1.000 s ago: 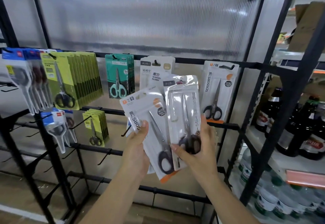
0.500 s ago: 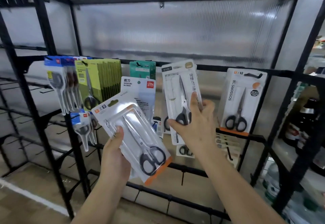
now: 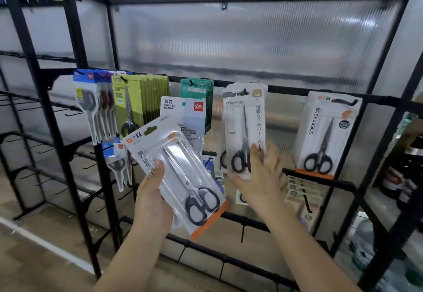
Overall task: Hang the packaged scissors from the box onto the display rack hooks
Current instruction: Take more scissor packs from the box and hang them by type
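The left hand [image 3: 153, 196] grips a stack of glossy clear-plastic blister packs, thumb curled over the front one, a white card pack with an orange bottom edge and black-handled steel scissors [image 3: 180, 177], tilted with its hang hole up and to the left. Behind it in the same grip sits a white and pale blue pack [image 3: 183, 113] printed "SCISSORS No.0603" with a red "deli" badge. The right hand [image 3: 258, 175] lies with its fingers straight against the lower part of a white card pack with vertical Japanese writing and black-handled scissors [image 3: 245, 129], which hangs on a hook at the middle of the top rail of the black metal display rack [image 3: 286, 90]. Ribbed translucent plastic sheeting [image 3: 251, 39] backs the rack. Along the same rail hang blue-topped packs [image 3: 91, 104] at the left end, yellow-green packs [image 3: 137, 101], teal packs [image 3: 199, 90] partly hidden by the held stack, and a white pack marked "SCISSORS" [image 3: 325, 133] near the right end. Smaller cards [image 3: 299, 188] hang on the rail below it.
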The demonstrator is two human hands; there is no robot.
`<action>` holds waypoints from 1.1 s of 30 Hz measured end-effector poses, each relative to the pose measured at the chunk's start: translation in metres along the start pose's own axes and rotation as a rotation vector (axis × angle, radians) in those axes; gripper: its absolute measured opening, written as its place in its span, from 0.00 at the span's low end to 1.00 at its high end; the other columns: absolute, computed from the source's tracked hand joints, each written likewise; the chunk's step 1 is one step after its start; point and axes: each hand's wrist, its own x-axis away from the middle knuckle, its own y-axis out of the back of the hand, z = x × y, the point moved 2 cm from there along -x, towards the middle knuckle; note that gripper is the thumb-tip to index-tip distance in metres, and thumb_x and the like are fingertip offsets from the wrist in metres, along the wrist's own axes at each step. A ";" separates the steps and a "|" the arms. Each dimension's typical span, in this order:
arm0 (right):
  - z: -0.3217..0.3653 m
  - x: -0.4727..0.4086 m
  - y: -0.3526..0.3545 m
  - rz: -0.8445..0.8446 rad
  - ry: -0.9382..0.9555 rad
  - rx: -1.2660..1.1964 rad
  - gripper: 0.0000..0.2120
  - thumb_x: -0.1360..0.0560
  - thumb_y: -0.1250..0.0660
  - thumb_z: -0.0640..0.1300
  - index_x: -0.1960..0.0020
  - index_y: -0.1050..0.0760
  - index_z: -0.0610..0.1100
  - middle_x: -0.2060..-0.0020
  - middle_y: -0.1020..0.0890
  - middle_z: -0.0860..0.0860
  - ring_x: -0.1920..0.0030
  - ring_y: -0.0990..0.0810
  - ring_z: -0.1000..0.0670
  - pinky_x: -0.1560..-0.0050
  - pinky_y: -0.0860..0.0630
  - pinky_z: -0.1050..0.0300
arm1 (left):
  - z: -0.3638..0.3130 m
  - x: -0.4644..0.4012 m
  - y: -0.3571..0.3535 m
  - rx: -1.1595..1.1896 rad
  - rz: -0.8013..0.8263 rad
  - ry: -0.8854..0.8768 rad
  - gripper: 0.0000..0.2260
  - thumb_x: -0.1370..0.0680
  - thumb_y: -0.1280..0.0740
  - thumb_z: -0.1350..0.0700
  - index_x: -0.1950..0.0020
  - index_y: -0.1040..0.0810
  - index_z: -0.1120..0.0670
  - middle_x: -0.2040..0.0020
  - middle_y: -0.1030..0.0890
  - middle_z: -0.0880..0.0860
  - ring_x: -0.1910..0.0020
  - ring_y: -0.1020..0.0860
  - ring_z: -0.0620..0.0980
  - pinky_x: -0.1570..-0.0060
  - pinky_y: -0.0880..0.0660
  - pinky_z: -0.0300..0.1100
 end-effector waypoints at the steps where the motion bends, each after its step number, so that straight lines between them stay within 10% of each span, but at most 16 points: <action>1: -0.001 0.006 -0.002 -0.041 0.034 -0.094 0.34 0.27 0.34 0.59 0.27 0.41 0.48 0.29 0.50 0.49 0.29 0.47 0.45 0.31 0.44 0.46 | 0.001 -0.001 0.001 -0.005 -0.008 0.003 0.26 0.28 0.33 0.45 0.33 0.28 0.54 0.41 0.19 0.57 0.43 0.20 0.59 0.56 0.20 0.51; 4: 0.009 0.026 -0.006 0.123 0.086 -0.590 0.22 0.30 0.30 0.57 0.41 0.26 0.49 0.43 0.26 0.55 0.44 0.28 0.62 0.46 0.29 0.66 | 0.002 -0.003 -0.003 0.008 -0.020 0.013 0.24 0.29 0.32 0.47 0.35 0.26 0.55 0.43 0.19 0.58 0.45 0.20 0.60 0.55 0.21 0.54; 7: 0.016 0.039 -0.014 0.330 0.062 -0.858 0.14 0.31 0.26 0.43 0.49 0.26 0.52 0.54 0.18 0.54 0.53 0.19 0.56 0.54 0.21 0.58 | 0.006 -0.005 -0.016 -0.006 -0.047 0.006 0.33 0.36 0.24 0.45 0.35 0.26 0.58 0.43 0.19 0.60 0.46 0.20 0.60 0.46 0.24 0.59; 13: -0.010 0.042 0.003 0.002 0.009 -0.933 0.17 0.30 0.28 0.36 0.52 0.29 0.55 0.55 0.19 0.54 0.54 0.19 0.53 0.59 0.20 0.56 | 0.018 -0.011 -0.034 -0.040 -0.031 -0.075 0.05 0.28 0.34 0.58 0.55 0.21 0.57 0.60 0.15 0.50 0.61 0.17 0.46 0.66 0.20 0.40; 17: -0.047 0.044 0.028 -0.298 -0.048 -1.094 0.22 0.30 0.29 0.36 0.45 0.29 0.58 0.46 0.20 0.44 0.49 0.19 0.49 0.53 0.21 0.54 | 0.026 -0.011 -0.037 -0.095 0.002 -0.064 0.12 0.29 0.35 0.65 0.63 0.15 0.52 0.57 0.15 0.49 0.59 0.16 0.49 0.60 0.20 0.42; 23: -0.103 0.041 0.074 -0.666 -0.125 -0.973 0.24 0.25 0.35 0.34 0.39 0.30 0.60 0.39 0.24 0.51 0.43 0.23 0.56 0.48 0.24 0.68 | 0.045 -0.005 -0.048 -0.180 0.050 0.002 0.18 0.26 0.38 0.71 0.59 0.16 0.50 0.53 0.15 0.48 0.62 0.17 0.49 0.68 0.20 0.40; 33: -0.134 0.042 0.091 -0.680 -0.239 -0.626 0.23 0.24 0.34 0.37 0.31 0.31 0.48 0.53 0.25 0.48 0.60 0.26 0.62 0.65 0.33 0.81 | 0.048 0.000 -0.058 -0.184 0.047 0.054 0.11 0.34 0.33 0.64 0.59 0.15 0.50 0.42 0.18 0.53 0.45 0.20 0.62 0.63 0.20 0.43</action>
